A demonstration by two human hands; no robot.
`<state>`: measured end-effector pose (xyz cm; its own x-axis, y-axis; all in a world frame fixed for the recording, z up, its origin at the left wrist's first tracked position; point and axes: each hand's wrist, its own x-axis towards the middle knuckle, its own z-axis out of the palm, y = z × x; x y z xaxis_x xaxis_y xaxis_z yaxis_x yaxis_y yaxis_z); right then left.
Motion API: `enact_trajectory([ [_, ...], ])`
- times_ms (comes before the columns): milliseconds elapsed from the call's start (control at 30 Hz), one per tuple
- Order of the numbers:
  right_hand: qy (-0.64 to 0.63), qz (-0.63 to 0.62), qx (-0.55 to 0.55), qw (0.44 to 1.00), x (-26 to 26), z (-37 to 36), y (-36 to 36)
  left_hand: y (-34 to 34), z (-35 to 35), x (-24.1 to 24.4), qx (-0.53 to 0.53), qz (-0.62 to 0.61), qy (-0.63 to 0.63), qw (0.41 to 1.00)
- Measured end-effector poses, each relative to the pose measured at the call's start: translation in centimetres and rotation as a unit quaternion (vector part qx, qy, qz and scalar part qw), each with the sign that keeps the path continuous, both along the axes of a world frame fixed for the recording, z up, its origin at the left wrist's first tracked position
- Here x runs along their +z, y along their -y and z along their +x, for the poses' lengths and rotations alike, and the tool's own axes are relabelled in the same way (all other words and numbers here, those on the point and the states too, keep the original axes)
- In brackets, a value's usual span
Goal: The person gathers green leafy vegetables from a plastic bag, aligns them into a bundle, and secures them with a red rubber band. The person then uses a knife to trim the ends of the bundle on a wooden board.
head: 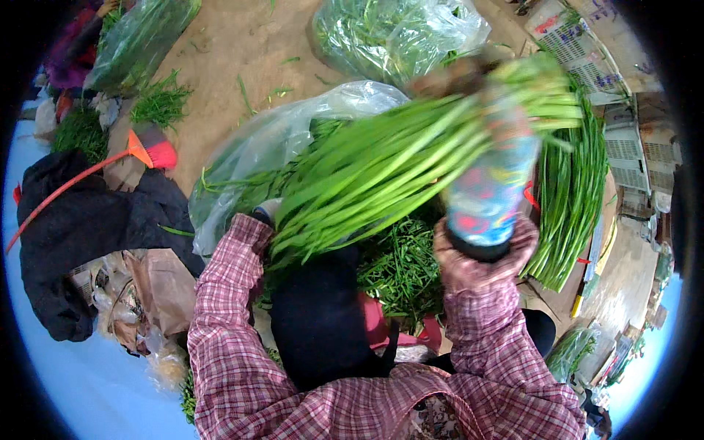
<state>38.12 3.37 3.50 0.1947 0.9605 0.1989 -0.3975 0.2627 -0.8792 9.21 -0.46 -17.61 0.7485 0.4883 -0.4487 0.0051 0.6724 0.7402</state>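
A long bunch of green chive-like stalks [379, 159] slants across the middle of the view, blurred by motion. My right hand [498, 99], blurred too, grips it near its pale ends at the upper right, and a colourful blue patterned cover wraps that wrist. The leafy ends fall toward my left hand [269, 209], which is in a light glove and mostly hidden; whether it grips anything does not show. Behind the bunch lies a clear plastic bag [352, 96] with greens inside. Loose cut greens [401, 264] lie in a heap between my arms.
Another stack of long green stalks [572, 192] lies at right beside crates [583, 55]. A full bag of greens [396, 38] stands at the top. At left are black cloth [110, 214] and an orange-red brush [157, 154]. A person [71, 49] is at upper left.
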Motion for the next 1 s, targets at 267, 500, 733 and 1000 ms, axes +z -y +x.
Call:
enact_trajectory([
  [267, 0.286, 0.123, -0.096, 0.945, 8.0, 2.9, -2.0, 1.5, -3.9, 7.2, 0.069, 0.225, -0.271, 0.934],
  [500, 0.406, 0.291, 0.139, 0.855, 8.3, 0.3, 6.5, 9.4, 6.2, 26.5, 0.224, 0.001, -0.102, 0.969],
  [733, 0.374, 0.402, 0.260, 0.794, 5.4, 0.4, 21.0, 20.3, 14.3, 22.1, 0.192, -0.387, 0.339, 0.836],
  [1000, 0.502, 0.442, 0.328, 0.667, 6.1, 2.7, 28.6, 26.5, 21.1, 25.4, 0.247, -0.350, 0.234, 0.873],
])
